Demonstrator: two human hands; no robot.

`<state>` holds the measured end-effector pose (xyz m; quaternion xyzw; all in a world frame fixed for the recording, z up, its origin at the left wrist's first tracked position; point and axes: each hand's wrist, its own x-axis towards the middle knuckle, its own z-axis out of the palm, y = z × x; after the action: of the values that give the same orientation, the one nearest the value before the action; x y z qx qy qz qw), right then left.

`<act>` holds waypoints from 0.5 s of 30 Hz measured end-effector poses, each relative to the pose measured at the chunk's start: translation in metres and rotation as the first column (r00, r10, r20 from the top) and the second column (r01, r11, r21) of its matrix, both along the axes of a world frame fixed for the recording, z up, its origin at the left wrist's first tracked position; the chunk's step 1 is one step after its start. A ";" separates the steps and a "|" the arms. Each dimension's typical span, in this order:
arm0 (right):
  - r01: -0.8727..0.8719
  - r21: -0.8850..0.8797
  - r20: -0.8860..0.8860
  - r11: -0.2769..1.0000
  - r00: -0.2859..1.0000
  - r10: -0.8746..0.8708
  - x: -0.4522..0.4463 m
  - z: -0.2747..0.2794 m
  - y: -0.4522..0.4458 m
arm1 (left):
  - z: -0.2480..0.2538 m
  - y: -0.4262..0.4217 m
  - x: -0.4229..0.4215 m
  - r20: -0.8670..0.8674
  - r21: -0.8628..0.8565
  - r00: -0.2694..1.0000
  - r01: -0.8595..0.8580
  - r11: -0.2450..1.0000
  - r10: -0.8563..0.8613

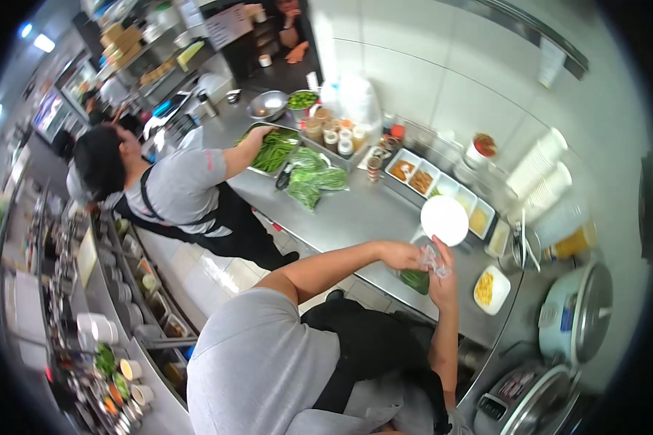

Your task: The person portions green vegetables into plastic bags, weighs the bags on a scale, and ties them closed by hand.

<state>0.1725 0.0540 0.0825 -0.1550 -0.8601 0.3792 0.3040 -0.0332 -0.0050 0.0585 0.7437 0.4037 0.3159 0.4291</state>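
My left hand (401, 255) reaches in from the left above the steel counter (326, 225), its fingers closed on crumpled clear plastic (434, 262). Opposite it, my right hand (445, 279) grips the same plastic, which could be a thin bag or glove. Just beyond my fingertips is a round white dish or lid (444, 221); whether my right fingers touch it, I cannot tell. Green leaves (415, 280) show partly below my hands. A square white bowl (492, 289) with yellow corn-like pieces sits to the right.
Topping trays (422, 177) and stacked white cups (537, 168) line the wall. Bagged greens (313, 179) lie leftward. A co-worker (174, 181) reaches into a tray of green vegetables (274, 151). Rice cookers (577, 312) stand at right.
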 end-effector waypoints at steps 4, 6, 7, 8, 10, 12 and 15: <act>-0.070 -0.230 -0.010 0.971 0.998 0.069 -0.018 -0.006 -0.011 | 0.006 -0.023 -0.010 -0.212 -0.163 0.977 -0.066 0.984 0.030; -0.079 -0.066 0.031 0.995 0.996 0.081 -0.026 -0.016 -0.015 | -0.060 -0.013 -0.004 -0.003 -0.087 0.999 -0.051 0.995 0.051; -0.091 -0.050 0.025 0.995 0.995 0.092 -0.030 -0.023 -0.016 | -0.083 -0.007 -0.002 0.211 -0.012 0.977 -0.025 1.000 0.027; -0.083 -0.071 0.061 0.994 0.994 0.087 -0.033 -0.031 -0.017 | -0.082 -0.007 -0.001 0.207 0.004 0.978 -0.034 0.999 0.032; -0.075 -0.081 0.101 0.994 0.991 0.083 -0.033 -0.043 -0.019 | -0.081 -0.013 0.003 0.046 0.061 0.994 -0.097 0.993 0.095; -0.044 -0.316 0.076 0.948 0.995 0.072 -0.037 -0.051 -0.020 | -0.096 -0.011 0.008 0.036 0.225 0.987 -0.158 0.961 0.154; 0.025 -0.480 -0.024 0.877 0.999 -0.042 -0.040 -0.074 -0.028 | -0.131 -0.007 0.014 -0.099 0.296 0.979 -0.144 0.944 0.180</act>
<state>0.1323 0.0259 0.0085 -0.2340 -0.7316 0.5774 0.2769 -0.0196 -0.0116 -0.0721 0.7806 0.4392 0.3584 0.2634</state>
